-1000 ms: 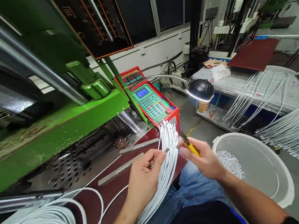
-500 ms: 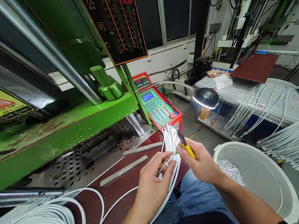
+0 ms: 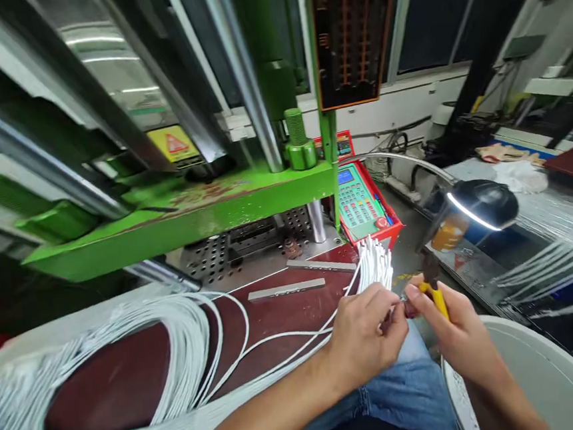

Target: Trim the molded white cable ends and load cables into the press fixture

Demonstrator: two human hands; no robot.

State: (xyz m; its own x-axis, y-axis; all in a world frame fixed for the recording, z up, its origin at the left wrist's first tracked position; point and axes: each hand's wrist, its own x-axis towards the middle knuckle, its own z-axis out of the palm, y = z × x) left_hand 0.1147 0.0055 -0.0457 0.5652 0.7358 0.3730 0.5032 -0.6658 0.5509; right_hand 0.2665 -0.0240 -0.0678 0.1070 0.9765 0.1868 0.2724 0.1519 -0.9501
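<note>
My left hand (image 3: pixel 369 331) is closed in a pinch beside the upright bundle of white cable ends (image 3: pixel 374 264); what its fingertips hold is too small and blurred to name. My right hand (image 3: pixel 451 321) grips yellow-handled pliers (image 3: pixel 440 300), their dark jaws pointing up. Its thumb and finger come close to my left fingertips. A large coil of white cable (image 3: pixel 183 358) lies on the dark red tabletop (image 3: pixel 279 359) at the left, its strands running under my left forearm. Two grey metal bars (image 3: pixel 287 289) rest near the press.
The green press frame (image 3: pixel 266 207) stands in front. Behind the cable ends is a red-edged control panel (image 3: pixel 358 202). A lit lamp (image 3: pixel 491 204) leans in at the right, above a white tub (image 3: pixel 540 367). More white cables (image 3: pixel 570 250) hang off the right bench.
The view has swung left, showing more of the coil and press. My hands have moved away from the cable bundle, toward the right, with the pliers still in my right hand.
</note>
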